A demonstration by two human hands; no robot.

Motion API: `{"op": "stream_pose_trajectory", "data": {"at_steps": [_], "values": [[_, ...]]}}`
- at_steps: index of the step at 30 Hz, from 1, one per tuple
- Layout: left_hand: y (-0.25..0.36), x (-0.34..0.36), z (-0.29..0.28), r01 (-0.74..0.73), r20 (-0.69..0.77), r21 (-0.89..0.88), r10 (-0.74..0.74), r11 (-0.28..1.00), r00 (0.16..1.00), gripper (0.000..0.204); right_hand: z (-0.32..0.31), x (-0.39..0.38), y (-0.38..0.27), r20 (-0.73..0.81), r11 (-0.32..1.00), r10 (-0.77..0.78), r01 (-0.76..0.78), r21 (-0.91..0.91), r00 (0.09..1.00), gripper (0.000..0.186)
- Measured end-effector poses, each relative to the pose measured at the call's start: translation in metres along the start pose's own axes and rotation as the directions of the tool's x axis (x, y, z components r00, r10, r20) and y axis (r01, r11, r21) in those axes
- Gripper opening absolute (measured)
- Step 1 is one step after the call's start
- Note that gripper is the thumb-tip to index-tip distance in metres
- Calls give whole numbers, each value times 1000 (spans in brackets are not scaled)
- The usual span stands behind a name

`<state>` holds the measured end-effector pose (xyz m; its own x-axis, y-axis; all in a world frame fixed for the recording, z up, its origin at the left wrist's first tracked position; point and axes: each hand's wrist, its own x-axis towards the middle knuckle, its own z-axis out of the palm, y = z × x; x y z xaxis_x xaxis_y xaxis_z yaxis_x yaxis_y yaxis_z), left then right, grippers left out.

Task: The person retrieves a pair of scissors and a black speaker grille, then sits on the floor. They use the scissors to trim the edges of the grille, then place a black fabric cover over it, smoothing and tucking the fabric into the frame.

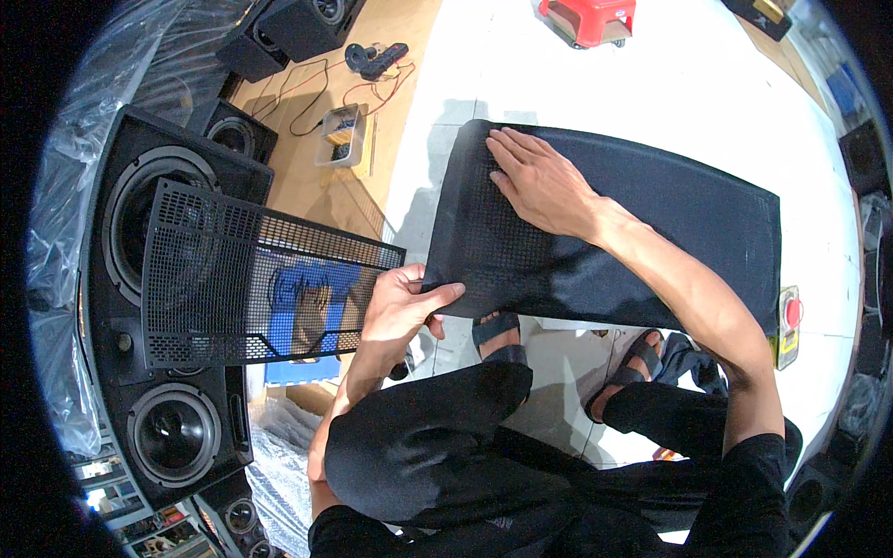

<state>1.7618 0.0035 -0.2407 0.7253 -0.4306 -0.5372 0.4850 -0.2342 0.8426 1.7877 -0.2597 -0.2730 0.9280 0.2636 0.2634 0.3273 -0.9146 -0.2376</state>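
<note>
A curved speaker grille [670, 223] covered in black cloth lies in front of me, above my knees. The square holes of its mesh show through the cloth at the left end. My left hand [402, 305] pinches its near left corner, thumb on top and the other fingers partly hidden beneath. Flat on the cloth near the far left edge rests my right hand [544, 186], fingers stretched out. Just left of my left hand, a bare black mesh grille [209, 279] stands in front of a large speaker cabinet [233, 395].
On the wooden board [395, 93] are a clear tray of small parts [340, 135] and a black corded tool [379, 61]. A red stool [595, 20] stands far off on white floor tiles. Bubble wrap [284, 465] lies lower left; a yellow-edged item [790, 325] lies right.
</note>
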Motion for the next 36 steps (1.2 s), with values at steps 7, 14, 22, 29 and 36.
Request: {"op": "stream_pose_trajectory", "data": {"at_steps": [7,14,22,29,36], "values": [[3,-1,-3,10,2,43,-10,999,1000,14,0,2,-1,-39,999,-32,30,-35,999,48],[29,34,-5,-188,-256,741,531,644,807,35,-1,3,1,-75,990,-43,32,-137,996,45],[53,158,11,-137,155,-220,173,966,973,34,1,7,-6,-83,986,-32,18,-168,996,45],[51,176,16,-279,41,-323,308,904,950,28,5,7,-2,-219,989,-88,59,-134,972,42],[51,169,14,-393,-150,-101,377,914,914,41,-6,-8,-1,-176,997,-74,68,-36,982,40]]}}
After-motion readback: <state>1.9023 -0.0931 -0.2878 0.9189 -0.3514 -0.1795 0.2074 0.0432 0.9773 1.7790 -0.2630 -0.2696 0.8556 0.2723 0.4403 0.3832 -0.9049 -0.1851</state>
